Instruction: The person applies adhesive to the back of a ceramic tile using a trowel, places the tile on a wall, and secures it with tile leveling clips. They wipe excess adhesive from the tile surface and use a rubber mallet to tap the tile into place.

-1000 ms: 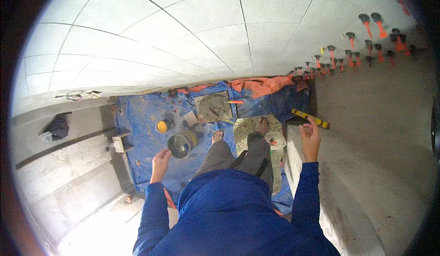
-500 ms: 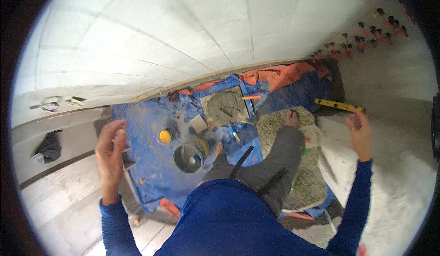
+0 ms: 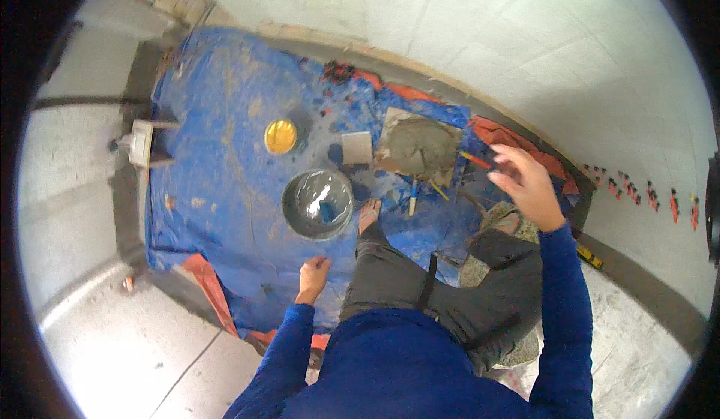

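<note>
My right hand (image 3: 527,186) is raised with thumb and fingers apart and nothing visible between them. In the picture its fingertips come close to an orange-handled tool (image 3: 477,160) lying by a board (image 3: 390,119) that carries a heap of grey mortar (image 3: 431,135). Lower and further left, my left hand (image 3: 314,275) hangs with its fingers curled in, and no object shows in it. It is nearest to a grey bucket (image 3: 349,203) with a shiny wet inside. A yellow-topped tub (image 3: 281,137) and a square grey tile (image 3: 357,148) stand beyond the bucket.
A stained blue tarp (image 3: 217,194) covers the floor. On it lie a blue-and-white stick-like tool (image 3: 412,198) and a thin yellow stick (image 3: 439,189). Pebbled slab (image 3: 472,273) lies under my right leg. A yellow level (image 3: 589,256) rests at right; red-and-black clips (image 3: 651,195) stick out from the wall.
My view has turned left and downward. My left hand has dropped from the far left toward the bucket, its fingers now curled. The right hand now appears near the orange-handled tool.
</note>
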`<state>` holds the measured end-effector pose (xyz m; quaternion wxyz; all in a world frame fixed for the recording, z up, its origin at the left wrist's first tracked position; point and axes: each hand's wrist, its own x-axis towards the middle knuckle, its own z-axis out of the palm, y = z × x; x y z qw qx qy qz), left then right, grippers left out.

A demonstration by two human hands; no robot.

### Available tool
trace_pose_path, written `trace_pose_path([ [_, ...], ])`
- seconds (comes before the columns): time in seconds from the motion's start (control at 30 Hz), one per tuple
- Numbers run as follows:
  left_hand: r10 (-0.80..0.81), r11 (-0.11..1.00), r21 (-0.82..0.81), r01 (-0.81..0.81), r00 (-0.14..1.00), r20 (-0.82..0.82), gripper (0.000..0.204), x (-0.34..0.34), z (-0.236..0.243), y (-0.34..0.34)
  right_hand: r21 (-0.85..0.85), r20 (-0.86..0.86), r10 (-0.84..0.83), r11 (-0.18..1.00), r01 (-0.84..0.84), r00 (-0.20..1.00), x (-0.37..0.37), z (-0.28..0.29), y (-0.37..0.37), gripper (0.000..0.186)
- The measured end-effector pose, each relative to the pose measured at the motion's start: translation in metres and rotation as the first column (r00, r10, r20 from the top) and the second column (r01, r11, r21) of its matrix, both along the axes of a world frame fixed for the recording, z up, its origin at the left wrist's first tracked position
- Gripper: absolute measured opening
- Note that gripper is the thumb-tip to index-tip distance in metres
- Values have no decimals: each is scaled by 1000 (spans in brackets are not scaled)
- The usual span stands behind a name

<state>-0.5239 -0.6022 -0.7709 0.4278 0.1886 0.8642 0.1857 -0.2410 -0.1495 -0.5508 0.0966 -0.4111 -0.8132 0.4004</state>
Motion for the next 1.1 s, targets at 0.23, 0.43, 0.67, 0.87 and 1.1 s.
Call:
trace_pose_path([
  [0.23,191,978,90,-188,981,-30,35,-23,-134,-12,-199,115,462,878,-435,880,-190,-259,-159,46],
  [0.43,-68,997,40,72,993,-101,29,-94,-320,5,-311,299,557,825,-472,775,-273,-496,-280,42],
  [0.67,-195,969,68,237,905,-377,47,-141,-532,16,-223,361,51,974,33,931,-293,-663,-319,53],
  [0.87,-84,980,-197,14,931,-355,28,-129,-522,36,-418,456,80,899,134,886,-312,-677,-307,20],
  [1.1,-235,972,-108,210,904,-356,35,-144,-531,20,-337,396,-62,918,208,916,-309,-694,-321,33],
])
